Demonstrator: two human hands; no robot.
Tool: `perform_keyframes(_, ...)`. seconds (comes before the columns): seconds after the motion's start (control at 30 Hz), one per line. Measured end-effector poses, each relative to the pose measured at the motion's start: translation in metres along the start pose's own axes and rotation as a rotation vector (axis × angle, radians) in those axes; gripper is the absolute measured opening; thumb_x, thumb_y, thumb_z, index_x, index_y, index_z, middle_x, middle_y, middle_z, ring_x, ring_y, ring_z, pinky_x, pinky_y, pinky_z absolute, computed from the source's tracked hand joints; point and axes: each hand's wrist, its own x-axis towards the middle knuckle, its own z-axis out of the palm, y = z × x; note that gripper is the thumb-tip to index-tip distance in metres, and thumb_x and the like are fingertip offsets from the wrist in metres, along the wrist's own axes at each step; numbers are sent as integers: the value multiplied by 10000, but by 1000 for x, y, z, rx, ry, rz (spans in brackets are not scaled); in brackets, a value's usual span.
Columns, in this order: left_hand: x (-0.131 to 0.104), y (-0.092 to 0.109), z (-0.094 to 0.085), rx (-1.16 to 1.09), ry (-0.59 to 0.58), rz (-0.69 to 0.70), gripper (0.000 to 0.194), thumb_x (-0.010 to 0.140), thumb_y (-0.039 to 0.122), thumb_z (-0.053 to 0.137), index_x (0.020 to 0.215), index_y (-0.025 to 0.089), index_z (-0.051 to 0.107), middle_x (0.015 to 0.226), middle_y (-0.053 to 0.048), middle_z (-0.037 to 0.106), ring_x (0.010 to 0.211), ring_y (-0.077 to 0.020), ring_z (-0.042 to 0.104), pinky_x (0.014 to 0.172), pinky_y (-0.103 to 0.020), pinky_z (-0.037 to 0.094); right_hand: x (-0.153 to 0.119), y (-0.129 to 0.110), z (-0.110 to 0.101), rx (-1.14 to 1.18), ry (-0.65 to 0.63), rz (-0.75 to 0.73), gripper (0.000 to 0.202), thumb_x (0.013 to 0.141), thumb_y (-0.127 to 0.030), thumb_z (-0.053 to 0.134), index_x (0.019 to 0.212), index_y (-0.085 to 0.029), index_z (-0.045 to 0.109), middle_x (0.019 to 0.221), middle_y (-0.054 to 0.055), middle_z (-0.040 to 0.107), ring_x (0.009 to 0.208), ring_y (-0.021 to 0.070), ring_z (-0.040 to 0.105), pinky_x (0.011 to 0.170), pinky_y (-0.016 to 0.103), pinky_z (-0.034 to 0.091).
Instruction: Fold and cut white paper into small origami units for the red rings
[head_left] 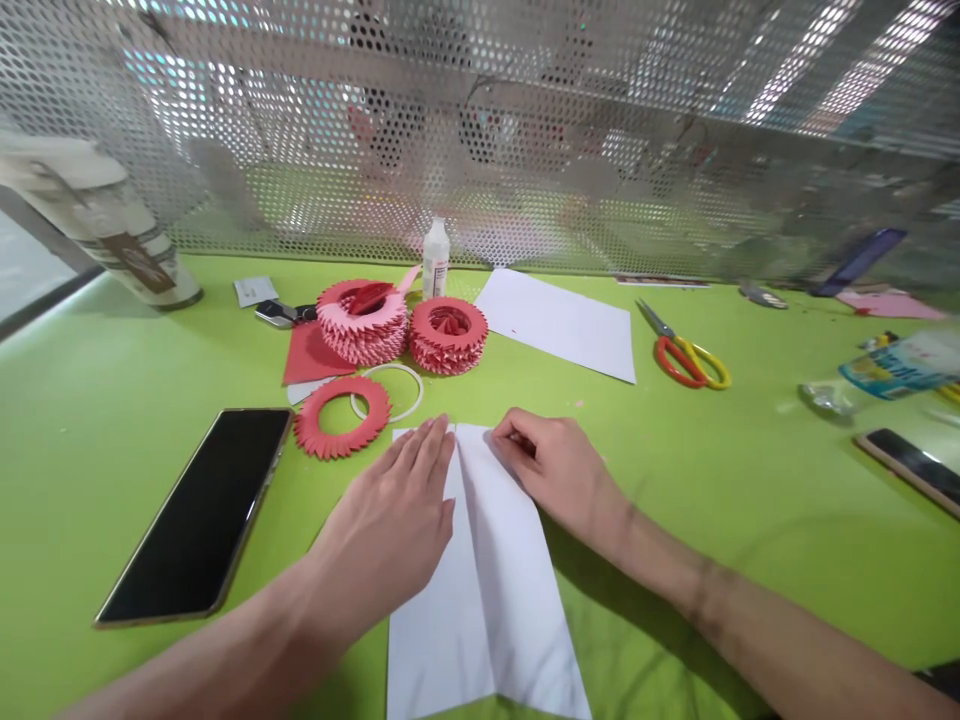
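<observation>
A white sheet of paper [480, 600] lies in front of me with a lengthwise fold, its right half lifted a little off the table. My left hand [401, 505] rests flat on the left half, fingers stretched toward the far edge. At the far right corner my right hand [555, 465] pinches the paper's edge between thumb and curled fingers. Just beyond my left hand lie a red pleated paper ring [343, 447] and a thin white ring [412, 378].
Behind stand a pink pleated roll [360, 345], a red pleated roll [450, 350] and a glue bottle [436, 260]. Another white sheet [559, 325] and scissors [686, 358] lie right of them. A black phone [199, 520] is at left, a cup [120, 230] farther back.
</observation>
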Motion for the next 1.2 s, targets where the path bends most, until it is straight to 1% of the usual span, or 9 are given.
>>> perform_keyframes(0.13,0,0,0,16,-2,12,567,1075,229,337,1552,-27,506,1650,-262,449,1526,-372,481,1229,-509,462,-2,1,0,13,-1,11,200,1015,-274,594,849,-215,687,742,21,750,633,183,642,628,308,435)
perform_keyframes(0.37,-1,1,0,6,-19,20,578,1073,220,329,1562,-48,481,1656,-273,428,1535,-384,463,1236,-523,446,-2,5,-2,121,1,46,186,1003,-312,609,872,-214,697,783,20,751,683,183,630,623,300,428)
perform_keyframes(0.57,-1,0,0,-12,-11,26,577,1073,212,342,1568,-59,464,1654,-281,428,1536,-391,459,1240,-526,435,-5,4,-3,126,-13,62,215,993,-332,615,834,-207,689,751,18,731,659,175,600,628,309,419)
perform_keyframes(0.67,-1,1,-1,-4,-9,26,575,1073,212,339,1562,-60,474,1650,-280,437,1525,-394,476,1229,-530,446,-2,6,-7,236,-13,89,215,978,-375,632,870,-206,710,751,19,717,646,170,582,603,303,402)
perform_keyframes(0.8,-2,4,2,16,41,-11,558,1081,213,342,1536,-59,516,1618,-287,485,1489,-393,527,1213,-527,462,4,10,-13,480,-144,203,252,935,-448,679,937,-206,749,638,-18,620,543,150,511,507,281,350)
perform_keyframes(0.87,-3,6,4,35,69,-51,546,1085,207,340,1514,-60,543,1594,-291,518,1471,-386,551,1207,-511,469,6,13,-12,513,-159,197,216,903,-411,708,903,-199,749,691,-3,660,586,155,557,539,282,394)
perform_keyframes(0.97,-6,8,5,45,90,-40,537,1087,194,326,1494,-60,567,1590,-285,526,1488,-379,532,1207,-498,472,6,16,-5,444,-92,139,146,902,-327,687,877,-197,749,846,33,747,743,184,647,670,304,464)
perform_keyframes(1.03,-9,9,6,39,88,-17,550,1095,220,313,1501,-58,559,1605,-278,510,1510,-379,503,1206,-498,477,4,15,-1,366,-46,122,131,919,-288,654,880,-203,747,874,31,759,779,190,660,697,308,468)
perform_keyframes(1.2,-13,11,10,11,41,-58,609,1109,300,282,1564,-54,478,1652,-271,432,1533,-389,462,1206,-515,489,-4,2,2,121,4,73,130,971,-254,621,887,-223,715,738,-22,714,646,155,593,637,291,419)
